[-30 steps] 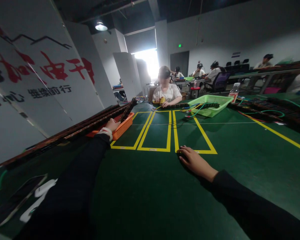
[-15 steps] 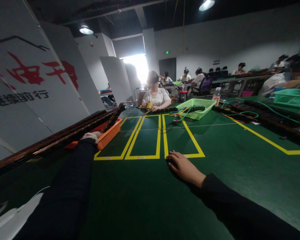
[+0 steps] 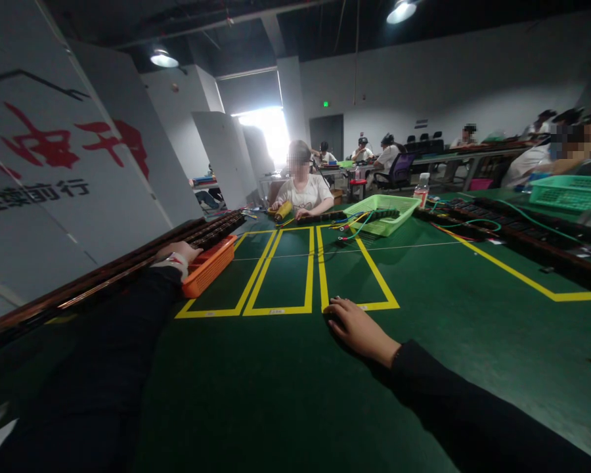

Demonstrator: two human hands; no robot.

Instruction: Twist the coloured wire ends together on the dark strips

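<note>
Basket (image 3: 209,264) at 10 o'clock: left hand (image 3: 177,253) is still resting on its near end, grip unclear, while right hand (image 3: 357,326) is staying flat, open, on table (image 3: 276,394).

left arm (image 3: 123,341) stretched far forward, left grip (image 3: 177,252) knuckles up, its fingers curled out of sight. right arm (image 3: 473,414) angled inward, right grip (image 3: 357,327) palm down, fingers flat, holding nothing.

Matt green cloth table (image 3: 285,394), orange plastic basket (image 3: 207,266).
</note>
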